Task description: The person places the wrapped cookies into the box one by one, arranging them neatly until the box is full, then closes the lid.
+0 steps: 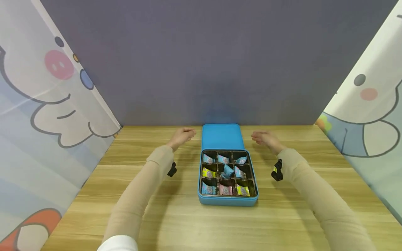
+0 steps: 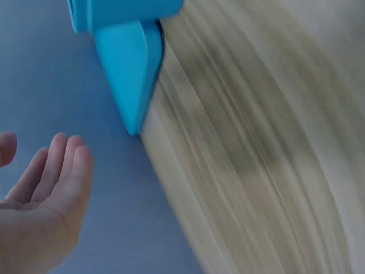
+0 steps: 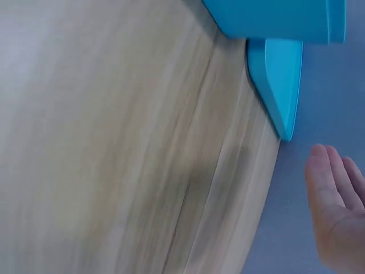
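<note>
A blue tin box (image 1: 226,200) sits on the table with its hinged lid (image 1: 222,136) laid back toward the wall. Inside, a dark divided tray (image 1: 230,164) has small wrapped candies in its compartments: several blue ones (image 1: 208,188), a pink one (image 1: 225,189) and two yellow ones (image 1: 243,190). My left hand (image 1: 183,136) hovers to the left of the lid, apart from it, fingers relaxed and holding nothing. On the lid's other side my right hand (image 1: 265,138) is likewise raised, its fingers (image 3: 322,171) fairly straight and nothing in them.
The wooden table (image 1: 182,223) meets a grey wall (image 1: 216,62) just behind the lid. Cartoon-printed curtains (image 1: 34,115) hang along the left and right sides. Each wrist wears a black strap-mounted device (image 1: 277,170).
</note>
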A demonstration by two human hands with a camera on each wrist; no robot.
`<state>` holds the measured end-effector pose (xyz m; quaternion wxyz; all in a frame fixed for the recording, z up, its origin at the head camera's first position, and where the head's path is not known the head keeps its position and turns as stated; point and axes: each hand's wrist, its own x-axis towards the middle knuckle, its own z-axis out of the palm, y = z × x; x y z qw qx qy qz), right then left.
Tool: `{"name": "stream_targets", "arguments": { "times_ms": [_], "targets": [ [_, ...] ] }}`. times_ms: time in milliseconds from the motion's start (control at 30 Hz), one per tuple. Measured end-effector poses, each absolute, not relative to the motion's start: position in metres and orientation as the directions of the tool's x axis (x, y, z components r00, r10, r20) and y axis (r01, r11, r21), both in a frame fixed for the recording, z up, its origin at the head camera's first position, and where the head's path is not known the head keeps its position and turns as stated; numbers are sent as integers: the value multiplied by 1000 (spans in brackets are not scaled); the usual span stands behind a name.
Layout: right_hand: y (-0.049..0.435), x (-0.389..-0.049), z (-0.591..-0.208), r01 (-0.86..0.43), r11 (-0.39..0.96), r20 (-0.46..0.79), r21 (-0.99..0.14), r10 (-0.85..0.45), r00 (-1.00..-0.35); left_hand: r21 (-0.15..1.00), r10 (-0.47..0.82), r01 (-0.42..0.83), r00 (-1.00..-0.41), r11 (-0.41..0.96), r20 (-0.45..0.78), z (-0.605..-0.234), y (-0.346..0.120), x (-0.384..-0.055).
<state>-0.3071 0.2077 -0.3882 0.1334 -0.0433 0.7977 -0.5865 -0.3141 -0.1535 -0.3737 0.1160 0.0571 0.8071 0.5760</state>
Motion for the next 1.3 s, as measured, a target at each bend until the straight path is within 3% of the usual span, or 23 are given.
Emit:
{"name": "stream_targets", "arguments": {
  "times_ms": [267, 500, 733, 800, 933, 1133, 1300],
  "targets": [
    [207, -321, -390, 110, 361, -212, -926, -256, -943, 920, 238, -125, -945, 371, -224, -369, -154, -336],
    [189, -334, -395, 172, 261, -234, -950, -230, -945, 929, 241, -279, -911, 244, -336, -365, -154, -327],
    [167, -339, -414, 254, 218, -299, -942, -206, -932, 910, 143, -334, -916, 244, -375, -430, -154, -355],
    [163, -338, -418, 270, 197, -307, -943, -197, -931, 927, 162, -304, -926, 218, -341, -464, -161, -381],
    [157, -336, -419, 276, 197, -314, -941, -202, -928, 931, 170, -316, -922, 184, -347, -485, -164, -398],
    [156, -333, -412, 332, 151, -357, -931, -185, -916, 926, 150, -338, -920, 169, -363, -419, -140, -338],
    [153, -328, -404, 388, 112, -401, -915, -139, -905, 932, 119, -355, -924, 79, -362, -421, -133, -342]
  ]
}}
